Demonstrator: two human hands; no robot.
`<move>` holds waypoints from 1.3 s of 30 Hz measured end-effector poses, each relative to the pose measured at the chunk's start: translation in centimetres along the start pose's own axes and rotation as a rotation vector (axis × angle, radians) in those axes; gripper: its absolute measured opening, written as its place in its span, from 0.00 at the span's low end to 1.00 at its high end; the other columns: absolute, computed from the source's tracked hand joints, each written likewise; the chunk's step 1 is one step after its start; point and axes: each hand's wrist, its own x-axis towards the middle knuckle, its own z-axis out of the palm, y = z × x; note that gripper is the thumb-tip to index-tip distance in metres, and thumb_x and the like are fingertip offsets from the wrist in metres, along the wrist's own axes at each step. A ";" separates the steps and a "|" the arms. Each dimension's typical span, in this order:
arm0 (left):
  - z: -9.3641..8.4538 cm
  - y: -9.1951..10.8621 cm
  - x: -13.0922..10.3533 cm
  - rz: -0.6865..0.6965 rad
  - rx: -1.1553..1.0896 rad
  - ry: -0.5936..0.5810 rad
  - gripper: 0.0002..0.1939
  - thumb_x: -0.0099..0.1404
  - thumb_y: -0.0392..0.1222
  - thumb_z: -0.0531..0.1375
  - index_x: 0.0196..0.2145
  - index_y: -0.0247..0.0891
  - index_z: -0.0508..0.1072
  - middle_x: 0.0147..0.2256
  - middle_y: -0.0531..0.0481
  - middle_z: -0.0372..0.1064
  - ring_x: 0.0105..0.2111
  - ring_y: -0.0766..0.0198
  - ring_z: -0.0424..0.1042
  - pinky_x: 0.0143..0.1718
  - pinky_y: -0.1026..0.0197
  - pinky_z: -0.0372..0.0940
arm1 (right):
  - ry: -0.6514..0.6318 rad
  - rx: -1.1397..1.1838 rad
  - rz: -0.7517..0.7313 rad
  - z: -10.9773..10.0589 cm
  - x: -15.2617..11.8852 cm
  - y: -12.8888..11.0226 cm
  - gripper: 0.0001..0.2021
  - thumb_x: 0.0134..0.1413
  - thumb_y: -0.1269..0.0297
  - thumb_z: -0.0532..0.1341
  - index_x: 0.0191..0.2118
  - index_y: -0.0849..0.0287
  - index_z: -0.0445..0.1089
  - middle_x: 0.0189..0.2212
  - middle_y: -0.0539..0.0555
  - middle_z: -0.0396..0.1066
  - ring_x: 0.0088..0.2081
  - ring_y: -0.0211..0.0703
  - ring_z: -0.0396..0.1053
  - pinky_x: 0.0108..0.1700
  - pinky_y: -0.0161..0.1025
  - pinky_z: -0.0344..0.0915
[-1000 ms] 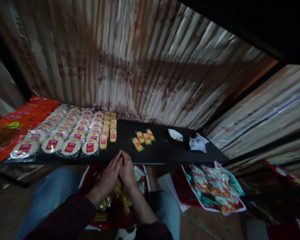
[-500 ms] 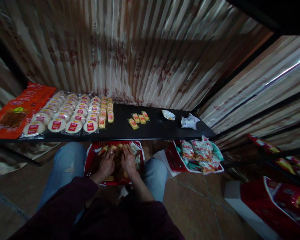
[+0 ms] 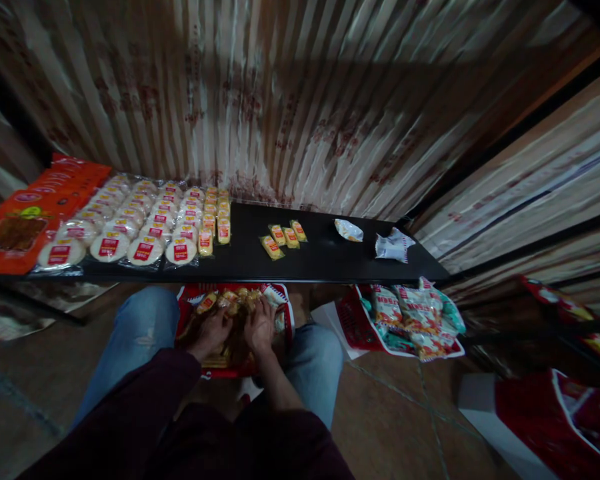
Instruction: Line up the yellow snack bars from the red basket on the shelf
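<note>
My left hand (image 3: 214, 331) is down in a red basket (image 3: 186, 293) between my knees, its fingers curled on small yellow wrapped snacks (image 3: 229, 300). Beside it, my right hand (image 3: 259, 327) reaches into the same basket with bent fingers closed on more of these packets. The dim light blurs the fingertips, and how many packets each hand grips is hidden. Another yellow packet (image 3: 207, 303) lies near the basket's far left corner, and white packets (image 3: 276, 297) lie along its right side.
On the black shelf (image 3: 240, 263) ahead lie an orange bag (image 3: 17, 227), rows of round white wrapped crackers (image 3: 147, 249), rows of yellow packets (image 3: 224, 230), a loose yellow group (image 3: 291, 237) and two white packets (image 3: 394, 247). A second basket (image 3: 347, 325) of snack bags stands right.
The view has shifted slightly, so the shelf's right half and the second basket appear farther right. Both hands stay in the red basket, the fingers moving slightly among the yellow packets.
</note>
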 end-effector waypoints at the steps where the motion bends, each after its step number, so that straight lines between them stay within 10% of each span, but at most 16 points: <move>1: -0.3 -0.1 0.4 0.004 -0.004 0.037 0.21 0.64 0.37 0.52 0.54 0.34 0.67 0.52 0.37 0.67 0.52 0.54 0.67 0.53 0.56 0.60 | -0.032 0.032 -0.068 0.2 -0.1 -0.5 0.23 0.49 0.76 0.54 0.53 0.65 0.68 0.55 0.63 0.64 0.57 0.53 0.59 0.60 0.50 0.56; 9: -1.7 -0.4 5.2 0.034 -0.117 0.071 0.22 0.59 0.29 0.52 0.51 0.35 0.69 0.55 0.39 0.65 0.56 0.57 0.62 0.57 0.57 0.54 | -0.244 0.170 -0.088 4.0 -0.7 -0.2 0.24 0.49 0.77 0.52 0.53 0.67 0.68 0.52 0.64 0.68 0.55 0.50 0.64 0.58 0.47 0.60; 17: -0.3 -1.7 8.1 -0.092 -0.171 -0.022 0.14 0.55 0.30 0.57 0.40 0.34 0.74 0.45 0.38 0.73 0.46 0.57 0.71 0.46 0.61 0.61 | -0.273 0.160 -0.030 3.3 -0.4 0.1 0.20 0.49 0.77 0.54 0.50 0.65 0.70 0.49 0.63 0.70 0.51 0.48 0.67 0.55 0.43 0.62; 39: -1.6 -2.1 3.5 -0.050 -0.271 0.183 0.07 0.58 0.32 0.54 0.29 0.41 0.71 0.32 0.50 0.71 0.37 0.61 0.69 0.45 0.60 0.60 | -0.224 0.290 0.114 3.8 -0.8 0.4 0.16 0.48 0.75 0.55 0.42 0.61 0.74 0.44 0.58 0.74 0.48 0.46 0.70 0.54 0.43 0.63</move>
